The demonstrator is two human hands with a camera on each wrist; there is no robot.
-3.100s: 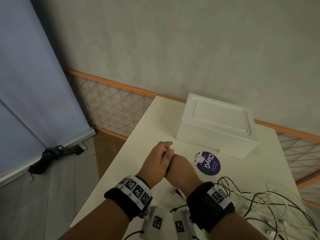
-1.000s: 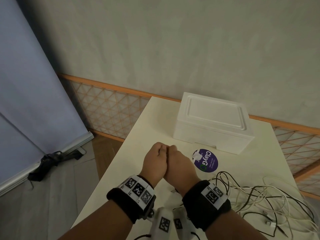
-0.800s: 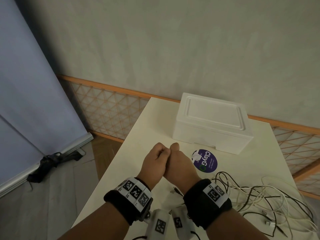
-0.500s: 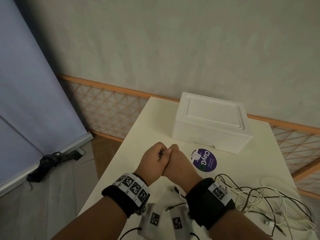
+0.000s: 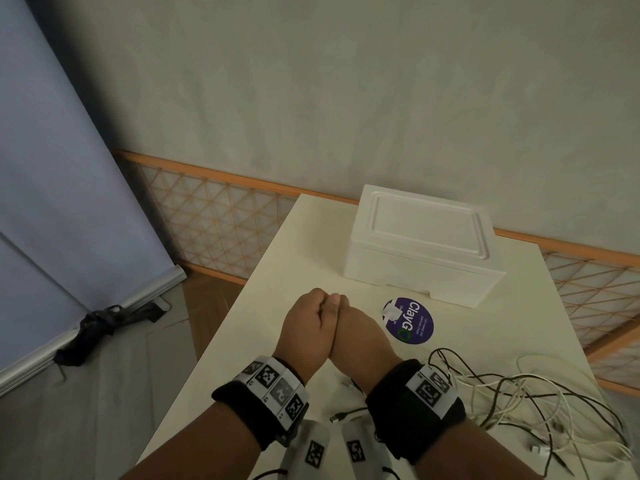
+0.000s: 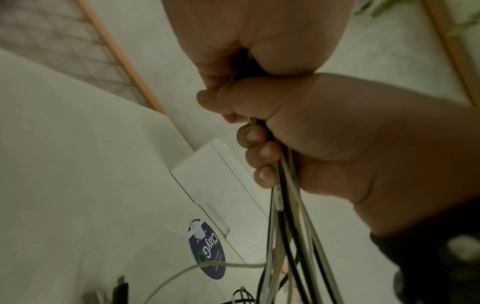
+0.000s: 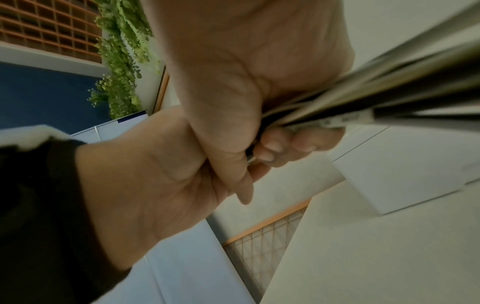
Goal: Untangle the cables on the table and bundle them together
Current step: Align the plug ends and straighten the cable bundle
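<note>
My left hand (image 5: 308, 327) and right hand (image 5: 360, 337) are pressed together as fists above the cream table (image 5: 294, 258). In the left wrist view, my right hand's fingers (image 6: 262, 156) curl round a bundle of black and white cables (image 6: 285, 205) that hangs down towards the table. My left hand (image 6: 259, 37) grips the top ends of the same bundle. In the right wrist view the bundle (image 7: 389, 98) runs into my right fist (image 7: 246, 61). The rest of the cables (image 5: 519, 393) lie tangled on the table at the right.
A white foam box (image 5: 422, 251) stands at the back of the table, with a round purple sticker (image 5: 410, 322) in front of it. A loose plug (image 5: 337, 418) lies between my wrists. The table's left edge drops to the floor.
My left fingers, stretched over the right hand three seconds ago, are now curled into a fist. A metal plug that showed between the hands half a second ago is now covered.
</note>
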